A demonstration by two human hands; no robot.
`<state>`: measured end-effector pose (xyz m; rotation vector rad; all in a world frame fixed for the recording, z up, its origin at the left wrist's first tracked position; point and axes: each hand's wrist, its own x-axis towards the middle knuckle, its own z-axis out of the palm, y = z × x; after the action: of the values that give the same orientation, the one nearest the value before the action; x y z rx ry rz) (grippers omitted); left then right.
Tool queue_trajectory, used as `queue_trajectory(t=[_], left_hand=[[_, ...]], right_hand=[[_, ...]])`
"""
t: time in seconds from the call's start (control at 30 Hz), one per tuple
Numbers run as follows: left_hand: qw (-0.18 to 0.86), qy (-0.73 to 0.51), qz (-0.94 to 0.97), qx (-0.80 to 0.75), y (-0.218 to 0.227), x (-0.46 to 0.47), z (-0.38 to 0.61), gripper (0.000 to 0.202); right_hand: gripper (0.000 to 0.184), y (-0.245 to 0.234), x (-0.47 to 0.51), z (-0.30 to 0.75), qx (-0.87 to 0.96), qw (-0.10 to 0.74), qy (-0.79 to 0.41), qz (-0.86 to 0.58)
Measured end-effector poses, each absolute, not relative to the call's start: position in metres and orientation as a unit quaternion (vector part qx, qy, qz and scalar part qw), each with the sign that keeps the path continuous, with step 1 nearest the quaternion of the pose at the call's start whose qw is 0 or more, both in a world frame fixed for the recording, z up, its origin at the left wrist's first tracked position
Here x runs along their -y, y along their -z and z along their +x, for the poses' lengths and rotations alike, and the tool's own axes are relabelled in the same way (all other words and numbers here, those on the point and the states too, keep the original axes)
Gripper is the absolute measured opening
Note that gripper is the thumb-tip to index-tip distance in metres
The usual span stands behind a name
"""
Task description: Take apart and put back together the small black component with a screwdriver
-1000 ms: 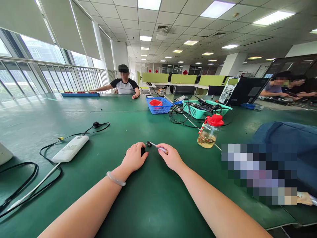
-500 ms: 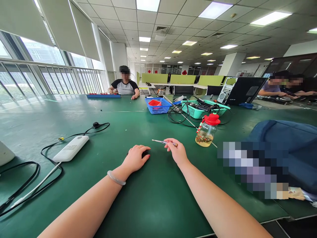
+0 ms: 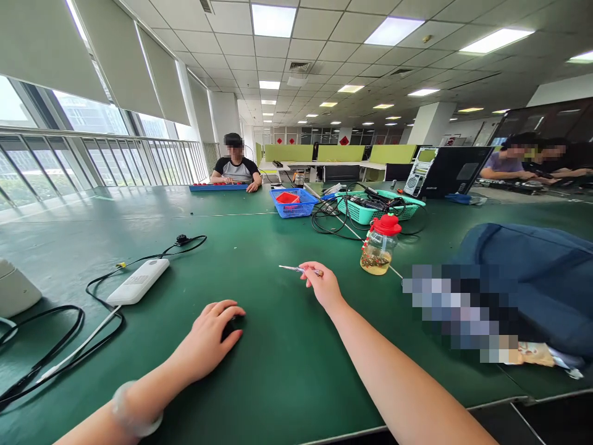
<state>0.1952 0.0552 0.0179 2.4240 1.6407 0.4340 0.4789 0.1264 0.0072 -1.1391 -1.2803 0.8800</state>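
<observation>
My right hand (image 3: pixel 320 284) pinches a slim screwdriver-like tool (image 3: pixel 296 269) between thumb and fingers. Its thin, pale tip points left, and a brownish end shows on the other side of the fingers; the exact kind is hard to tell. The tool is held above the green table (image 3: pixel 278 364). Lower and to the left, my left hand (image 3: pixel 210 337) curves palm-down over a small black object (image 3: pixel 233 326), low at the table surface. Most of that object is hidden beneath the fingers. A pale bangle (image 3: pixel 127 411) circles the left wrist.
A red-lidded bottle of liquid (image 3: pixel 377 250) stands beyond my right hand, near a dark blue bag (image 3: pixel 523 278). Further back are a blue basket (image 3: pixel 294 210) and a green basket (image 3: pixel 359 212) with cables. Left lies a white power strip (image 3: pixel 139 282). A person (image 3: pixel 235 167) sits opposite.
My left hand has moved left and toward me, with the black object still under it. The right hand keeps its hold on the tool, shifted slightly left in view.
</observation>
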Motion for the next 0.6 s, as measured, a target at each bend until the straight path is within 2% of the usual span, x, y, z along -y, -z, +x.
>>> queue_trajectory(t=[0.33, 0.47, 0.6], left_hand=[[-0.049, -0.029, 0.677, -0.734, -0.036, -0.022, 0.071, 0.039], [-0.009, -0.009, 0.626, -0.78, -0.046, -0.025, 0.047, 0.04], [-0.01, -0.087, 0.62, -0.78, -0.046, -0.029, 0.023, 0.041]], right_hand=[[0.027, -0.008, -0.124, 0.474, 0.559, 0.536, -0.406, -0.485], [0.028, -0.008, -0.124, 0.473, 0.565, 0.529, -0.407, -0.484], [0.029, -0.007, -0.124, 0.473, 0.57, 0.532, -0.4, -0.482]])
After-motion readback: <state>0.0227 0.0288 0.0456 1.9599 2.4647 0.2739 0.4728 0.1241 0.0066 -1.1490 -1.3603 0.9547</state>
